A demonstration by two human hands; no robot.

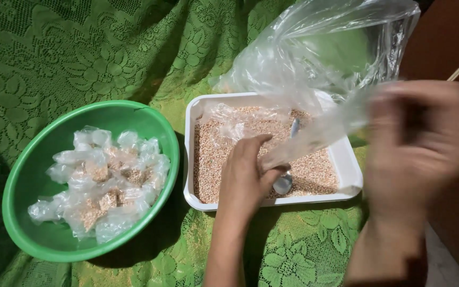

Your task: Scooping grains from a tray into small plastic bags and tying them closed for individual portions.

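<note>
Left hand (pixel 245 172) clenched on a thin clear plastic bag (pixel 314 69) over the white rectangular tray of tan grain (pixel 346 159), metal spoon (pixel 285 180) just beside it; blurred right hand (pixel 421 143) pinches the bag's far side, grip unclear.

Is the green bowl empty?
No, the green bowl holds many small clear packets filled with grain.
</note>
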